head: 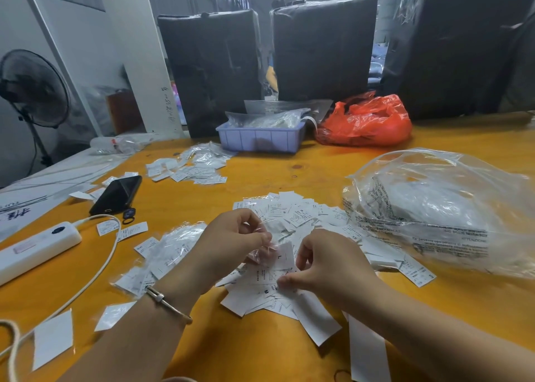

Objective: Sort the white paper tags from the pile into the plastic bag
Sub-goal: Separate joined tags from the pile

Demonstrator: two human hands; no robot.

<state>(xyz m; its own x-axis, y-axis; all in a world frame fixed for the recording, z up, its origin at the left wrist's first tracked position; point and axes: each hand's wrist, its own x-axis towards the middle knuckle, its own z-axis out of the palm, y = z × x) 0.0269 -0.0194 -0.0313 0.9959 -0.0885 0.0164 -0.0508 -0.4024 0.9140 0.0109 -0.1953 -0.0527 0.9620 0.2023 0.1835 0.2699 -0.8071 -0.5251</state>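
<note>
Head view, left hand [231,237] fingers pinching small plastic bag [260,253], right hand [327,266] fingers pinching tag [285,255]

We saw both hands over the pile of white tags [292,225] on the orange worktop [260,176]. The left hand [231,237] pinched a small clear plastic bag [259,253], and the right hand [324,266] pinched a white tag [285,255] at its mouth. Right of the pile lay a large clear bag [440,208]; left of it, a black phone [117,193].
</note>
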